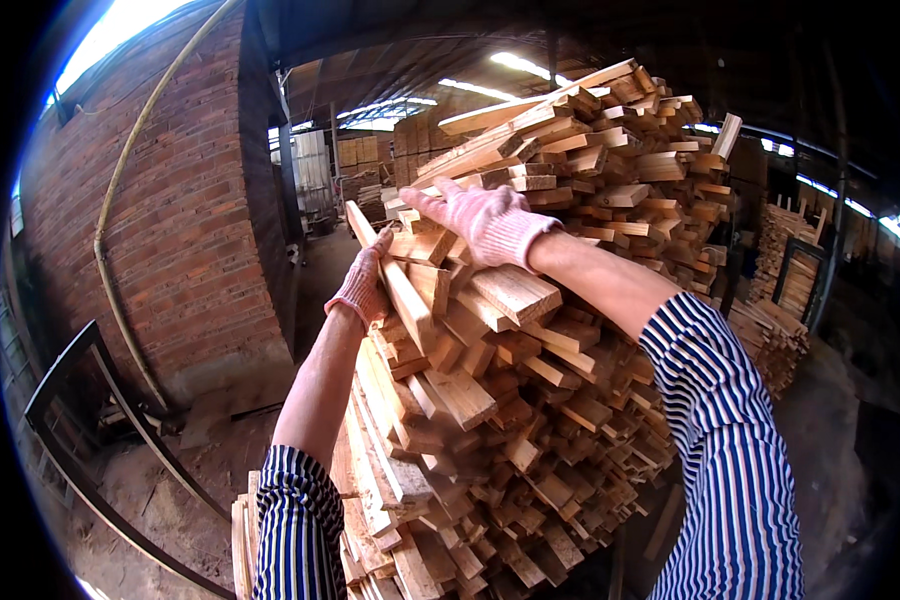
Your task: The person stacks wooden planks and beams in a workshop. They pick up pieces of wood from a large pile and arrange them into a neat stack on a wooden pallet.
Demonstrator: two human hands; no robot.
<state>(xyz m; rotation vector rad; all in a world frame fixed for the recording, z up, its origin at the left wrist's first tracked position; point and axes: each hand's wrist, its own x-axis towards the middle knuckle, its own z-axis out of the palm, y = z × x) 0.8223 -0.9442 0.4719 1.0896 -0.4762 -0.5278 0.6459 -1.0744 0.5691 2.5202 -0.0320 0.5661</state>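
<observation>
A tall heap of sawn wooden planks (470, 395) rises in front of me, ends facing me. On its left side, my left hand (360, 280), in a pink knit glove, grips a narrow plank (406, 298). That plank lies at a slant, its far end raised and sticking out to the left; part of the hand's fingers is hidden. Farther up, my right hand (490, 222), gloved the same way, rests over the upper planks with its fingers stretched toward the left. Near its wrist lies a broad plank (515, 292). Striped sleeves cover both arms.
A brick wall (160, 220) stands at the left, with a yellowish hose (110, 190) running down it. A dark metal frame (130, 500) is at the lower left. Another wood stack (775, 320) stands at the right; more stacked timber is at the back.
</observation>
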